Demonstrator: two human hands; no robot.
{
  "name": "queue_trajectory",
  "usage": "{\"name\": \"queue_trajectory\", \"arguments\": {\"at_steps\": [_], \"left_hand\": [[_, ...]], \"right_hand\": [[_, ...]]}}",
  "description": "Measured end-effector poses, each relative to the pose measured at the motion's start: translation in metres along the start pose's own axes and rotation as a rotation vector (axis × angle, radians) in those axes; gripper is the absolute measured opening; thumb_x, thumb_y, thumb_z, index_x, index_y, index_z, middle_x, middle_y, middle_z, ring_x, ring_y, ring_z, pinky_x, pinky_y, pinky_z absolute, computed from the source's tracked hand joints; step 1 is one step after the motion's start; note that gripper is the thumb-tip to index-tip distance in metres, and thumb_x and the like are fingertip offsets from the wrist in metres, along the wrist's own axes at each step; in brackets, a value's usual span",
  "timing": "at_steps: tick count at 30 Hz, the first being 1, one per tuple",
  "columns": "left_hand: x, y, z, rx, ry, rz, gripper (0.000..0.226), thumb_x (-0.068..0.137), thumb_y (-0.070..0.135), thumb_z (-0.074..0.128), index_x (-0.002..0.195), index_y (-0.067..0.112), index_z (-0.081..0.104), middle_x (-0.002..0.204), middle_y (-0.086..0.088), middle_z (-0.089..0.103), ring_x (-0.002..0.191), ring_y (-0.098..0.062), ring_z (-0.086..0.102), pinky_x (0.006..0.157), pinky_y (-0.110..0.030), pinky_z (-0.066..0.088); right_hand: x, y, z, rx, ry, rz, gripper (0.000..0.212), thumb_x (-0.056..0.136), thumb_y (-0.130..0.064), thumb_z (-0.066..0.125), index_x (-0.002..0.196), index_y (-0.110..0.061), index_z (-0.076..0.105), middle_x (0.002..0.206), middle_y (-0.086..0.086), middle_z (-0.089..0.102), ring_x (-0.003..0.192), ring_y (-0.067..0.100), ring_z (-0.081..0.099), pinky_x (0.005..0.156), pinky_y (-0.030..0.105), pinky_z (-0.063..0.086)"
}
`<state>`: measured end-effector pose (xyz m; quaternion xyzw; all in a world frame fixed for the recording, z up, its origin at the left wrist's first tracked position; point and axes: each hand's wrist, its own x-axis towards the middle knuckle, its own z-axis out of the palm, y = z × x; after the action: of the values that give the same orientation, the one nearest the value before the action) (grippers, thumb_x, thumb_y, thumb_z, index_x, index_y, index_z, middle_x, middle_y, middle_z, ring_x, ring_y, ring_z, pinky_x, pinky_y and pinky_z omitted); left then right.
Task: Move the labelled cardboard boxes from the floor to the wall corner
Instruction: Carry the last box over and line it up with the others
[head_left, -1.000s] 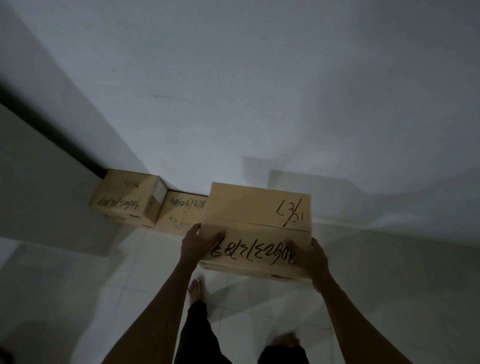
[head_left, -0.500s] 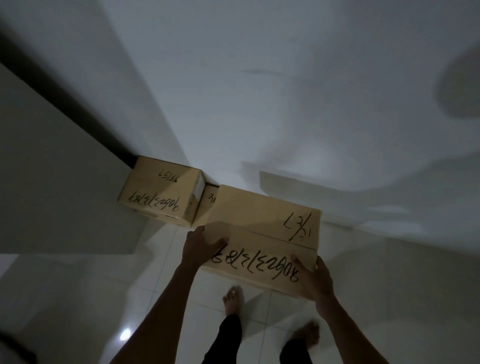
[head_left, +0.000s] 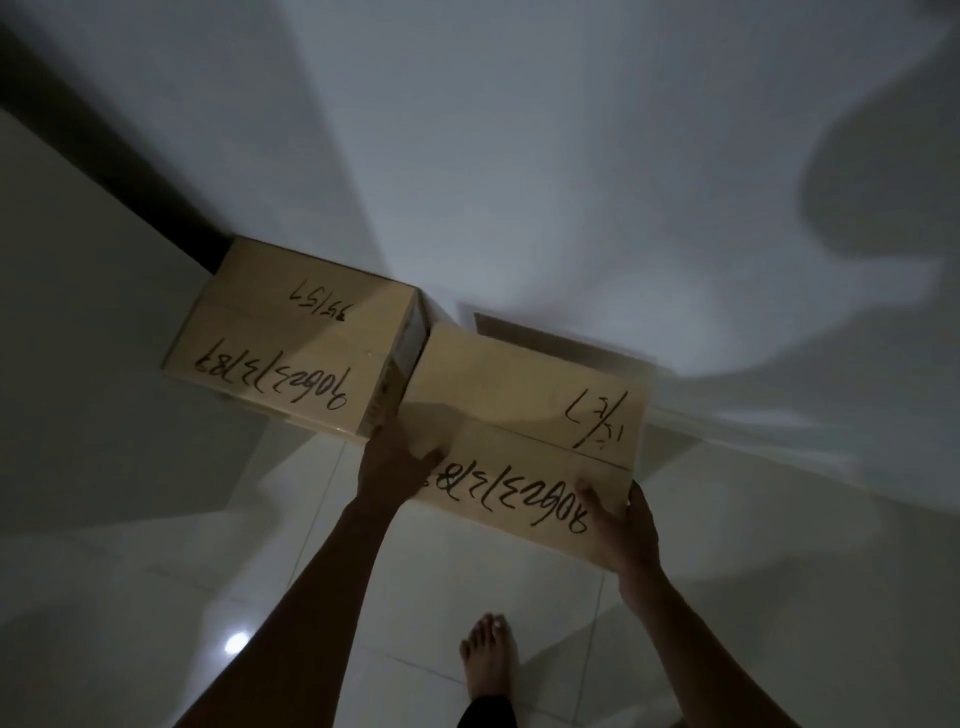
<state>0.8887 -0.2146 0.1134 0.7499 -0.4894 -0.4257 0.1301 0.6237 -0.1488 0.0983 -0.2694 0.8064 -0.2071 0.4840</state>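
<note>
Carried box (head_left: 524, 415) now nearer corner box (head_left: 291, 338).

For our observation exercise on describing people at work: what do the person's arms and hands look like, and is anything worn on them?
Both forearms are bare, with no sleeves in view. The left hand and right hand are bare too: no gloves, and no watch, ring or wristband shows in this dim light. Fingers look slender.

Both hands grip a marker-scribbled cardboard box (head_left: 524, 415), left hand (head_left: 390, 467) and right hand (head_left: 623, 530) on its near corners, right beside another box (head_left: 296, 338) in the wall corner (head_left: 332, 171).
</note>
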Motion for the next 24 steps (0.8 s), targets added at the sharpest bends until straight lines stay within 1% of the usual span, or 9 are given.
{"name": "queue_trajectory", "arguments": {"at_steps": [3,4,6,8,11,15,17,21,24], "left_hand": [[0.021,-0.021,0.017,0.025,0.020,0.044,0.081,0.073,0.027,0.082,0.136,-0.001,0.039,0.128,-0.020,0.052,0.119,-0.034,0.054,0.090,-0.051,0.055],[0.028,-0.027,0.020,0.019,0.029,0.053,0.083,0.072,0.031,0.081,0.136,-0.001,0.038,0.129,-0.020,0.050,0.119,-0.035,0.054,0.088,-0.051,0.056],[0.038,-0.036,0.023,0.012,0.057,0.086,0.094,0.071,0.051,0.075,0.140,0.005,0.032,0.132,-0.017,0.047,0.119,-0.034,0.054,0.083,-0.052,0.058],[0.043,-0.039,0.024,0.076,0.099,0.124,0.099,0.073,0.058,0.068,0.147,0.010,0.022,0.143,-0.017,0.040,0.128,-0.036,0.048,0.087,-0.055,0.056],[0.039,-0.027,0.024,0.262,0.159,0.160,0.085,0.085,0.037,0.066,0.151,0.009,0.019,0.156,-0.016,0.026,0.142,-0.036,0.031,0.094,-0.057,0.051],[0.039,-0.024,0.026,0.387,0.097,0.224,0.074,0.093,0.021,0.056,0.153,0.011,0.014,0.163,-0.009,0.010,0.151,-0.030,0.010,0.099,-0.056,0.049],[0.045,-0.026,0.022,0.411,0.103,0.228,0.073,0.093,0.022,0.053,0.154,0.011,0.013,0.164,-0.010,0.008,0.151,-0.029,0.011,0.102,-0.055,0.046],[0.056,-0.033,0.016,0.513,0.118,0.319,0.075,0.089,0.025,0.061,0.150,0.003,0.022,0.157,-0.021,0.025,0.145,-0.036,0.027,0.104,-0.057,0.045],[0.059,-0.036,0.017,0.539,0.105,0.303,0.075,0.087,0.026,0.064,0.147,0.005,0.024,0.155,-0.021,0.028,0.142,-0.037,0.034,0.103,-0.057,0.046]], "right_hand": [[0.029,0.009,0.017,0.064,0.017,-0.029,0.070,0.076,-0.056,0.075,0.136,-0.028,0.052,0.124,-0.001,0.067,0.103,0.020,0.064,0.072,0.032,0.053],[0.035,0.008,0.021,0.073,0.013,-0.036,0.068,0.078,-0.054,0.075,0.136,-0.028,0.051,0.122,-0.003,0.066,0.098,0.016,0.064,0.066,0.028,0.051],[0.046,0.006,0.029,0.098,-0.006,-0.056,0.065,0.079,-0.050,0.075,0.136,-0.030,0.050,0.119,-0.006,0.065,0.092,0.005,0.062,0.062,0.024,0.049],[0.053,0.004,0.036,0.110,-0.020,-0.071,0.065,0.079,-0.049,0.075,0.136,-0.031,0.049,0.118,-0.007,0.065,0.092,0.000,0.061,0.062,0.023,0.050],[0.062,0.003,0.043,0.096,-0.017,-0.079,0.068,0.079,-0.054,0.074,0.137,-0.031,0.048,0.120,-0.007,0.066,0.096,0.007,0.064,0.062,0.022,0.049],[0.068,-0.002,0.050,0.080,-0.054,-0.076,0.078,0.073,-0.064,0.073,0.139,-0.032,0.046,0.123,-0.004,0.066,0.105,0.017,0.067,0.065,0.026,0.055],[0.072,-0.005,0.054,0.074,-0.084,-0.073,0.084,0.069,-0.069,0.071,0.140,-0.033,0.043,0.125,-0.003,0.065,0.109,0.019,0.066,0.071,0.031,0.059],[0.074,-0.010,0.056,0.025,-0.102,-0.076,0.085,0.076,-0.064,0.069,0.145,-0.028,0.035,0.129,0.000,0.061,0.111,0.024,0.064,0.071,0.032,0.057],[0.075,-0.014,0.054,-0.080,-0.106,-0.075,0.081,0.086,-0.054,0.064,0.148,-0.017,0.026,0.137,0.008,0.056,0.119,0.033,0.060,0.087,0.046,0.057]]}}
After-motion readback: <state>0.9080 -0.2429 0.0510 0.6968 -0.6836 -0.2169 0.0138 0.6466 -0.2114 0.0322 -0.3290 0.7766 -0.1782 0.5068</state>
